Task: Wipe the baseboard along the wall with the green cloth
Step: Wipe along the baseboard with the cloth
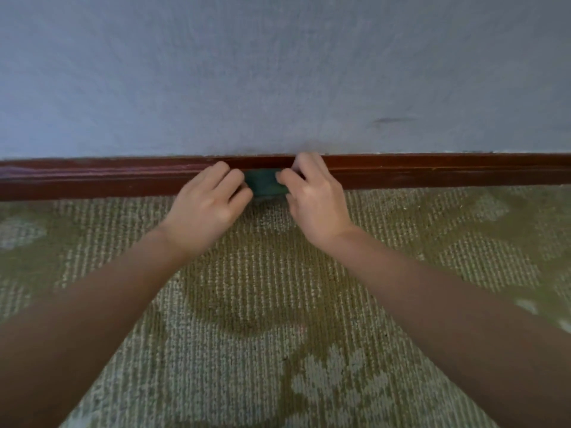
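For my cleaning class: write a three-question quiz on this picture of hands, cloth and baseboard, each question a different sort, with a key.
1. True or false: only one hand holds the green cloth.
2. The cloth lies against: A) the baseboard B) a window C) a chair leg.
3. Fill in: the floor below the baseboard is patterned ____.
Key: 1 false, the left hand and right hand both grip it; 2 A; 3 carpet.

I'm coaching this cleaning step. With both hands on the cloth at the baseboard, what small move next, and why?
Probably slide the green cloth sideways along the baseboard: the left hand and right hand grip it there, and long stretches of board run either side.
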